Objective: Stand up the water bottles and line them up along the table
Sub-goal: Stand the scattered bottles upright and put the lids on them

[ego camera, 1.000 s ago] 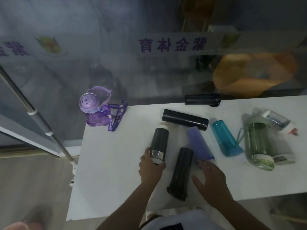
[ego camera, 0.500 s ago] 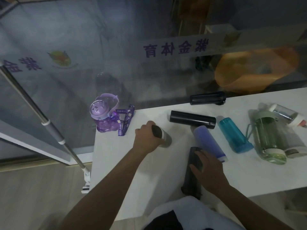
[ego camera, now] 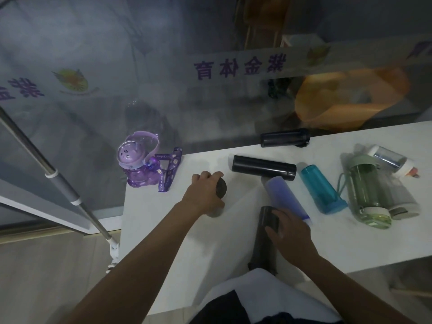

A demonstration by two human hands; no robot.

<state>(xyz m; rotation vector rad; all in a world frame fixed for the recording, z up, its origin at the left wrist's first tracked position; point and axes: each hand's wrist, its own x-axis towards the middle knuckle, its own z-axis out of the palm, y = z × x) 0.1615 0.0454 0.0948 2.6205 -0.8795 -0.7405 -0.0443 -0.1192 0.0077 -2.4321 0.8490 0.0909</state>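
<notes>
My left hand [ego camera: 203, 192] grips a dark flask [ego camera: 221, 188] that stands upright on the white table [ego camera: 168, 230], seen from above. My right hand [ego camera: 288, 232] rests around the upper part of a black bottle [ego camera: 264, 249] lying near the front edge. Lying flat further back are a black flask [ego camera: 264, 167], a purple-blue bottle [ego camera: 284, 195], a teal bottle [ego camera: 321, 187], a green bottle [ego camera: 367, 190], a clear bottle with a white cap [ego camera: 392, 161] and a dark bottle [ego camera: 284, 137] at the back edge. A purple child's bottle [ego camera: 138, 164] stands upright at the far left corner.
A glass wall with purple lettering [ego camera: 238, 66] runs right behind the table. A metal pole [ego camera: 58, 178] slants down at the left, past the table's left edge. A purple strap [ego camera: 169, 169] trails from the child's bottle. A grey bottle [ego camera: 401, 197] lies beside the green one.
My left hand has lifted the dark flask from lying flat, carried it back and left, and set it upright. My right hand has closed over the black bottle near the front edge.
</notes>
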